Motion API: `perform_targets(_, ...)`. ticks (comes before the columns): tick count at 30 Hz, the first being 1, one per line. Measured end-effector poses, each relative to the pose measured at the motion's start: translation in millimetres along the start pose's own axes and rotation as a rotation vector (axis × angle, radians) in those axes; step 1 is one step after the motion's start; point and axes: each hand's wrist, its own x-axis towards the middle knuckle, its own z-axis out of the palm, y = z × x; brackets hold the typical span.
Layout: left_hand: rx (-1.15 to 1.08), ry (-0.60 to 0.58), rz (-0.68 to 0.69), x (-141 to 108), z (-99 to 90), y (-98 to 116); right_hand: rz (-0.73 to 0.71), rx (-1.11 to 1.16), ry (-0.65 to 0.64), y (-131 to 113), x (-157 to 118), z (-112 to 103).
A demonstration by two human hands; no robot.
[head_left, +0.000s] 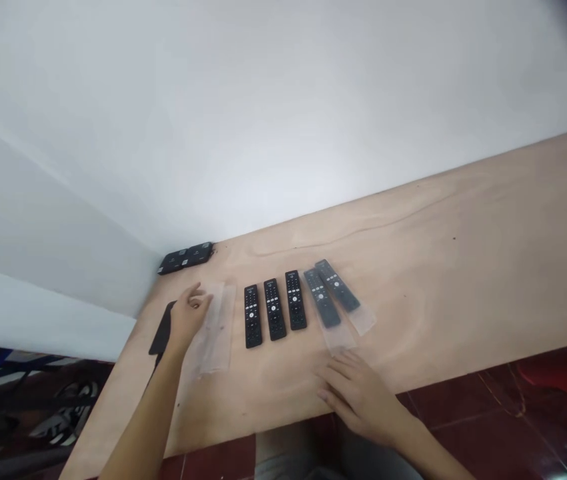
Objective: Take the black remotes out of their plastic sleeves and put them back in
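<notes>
Right hand [358, 397] is closest, fingers [336, 381] loosely spread and low over the plywood bench [463, 300], tips right by the end of a clear plastic sleeve [339, 343] under a black remote [321, 298]. Left hand [191, 317] has its fingers curled at an empty sleeve [216, 327], can't tell if they're pinching it. Between the hands sit three bare remotes [274, 309] in a row, then that sleeved one and another remote [337, 285] on its own sleeve [362, 319]. Way back, two more black remotes [186, 257] sit against the white wall [263, 120].
</notes>
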Motion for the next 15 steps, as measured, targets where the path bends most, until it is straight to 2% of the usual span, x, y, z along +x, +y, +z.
perform_targets(9,-0.008,0.021,-0.058,-6,12.7,-15,-0.007,-0.013,0.009,1,0,3)
perform_targets(15,-0.094,0.027,-0.117,-9,6.5,-9,-0.003,-0.018,0.013,1,-1,2)
